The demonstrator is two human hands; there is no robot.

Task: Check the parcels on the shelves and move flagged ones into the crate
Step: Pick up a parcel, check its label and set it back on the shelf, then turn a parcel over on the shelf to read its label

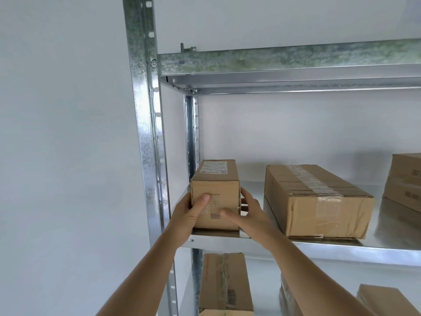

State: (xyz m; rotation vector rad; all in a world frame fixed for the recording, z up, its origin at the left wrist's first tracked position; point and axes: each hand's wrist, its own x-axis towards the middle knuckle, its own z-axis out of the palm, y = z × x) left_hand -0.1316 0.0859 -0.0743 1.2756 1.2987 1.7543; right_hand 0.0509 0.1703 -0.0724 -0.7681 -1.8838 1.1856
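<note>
The left hand (190,209) and right hand (247,213) clasped the small box (216,197) from either side, thumbs across its front, at the left end of the shelf (341,249). It looked stiff, light and easily carried, best held by its sides.

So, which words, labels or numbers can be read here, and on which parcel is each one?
Small box, white top label and front print: too blurred to read.
Taped box: no text visible.
Right-edge boxes: dark marks, unreadable.
Lower-shelf box: red print and barcode, unreadable.
Nothing can be quoted.
</note>
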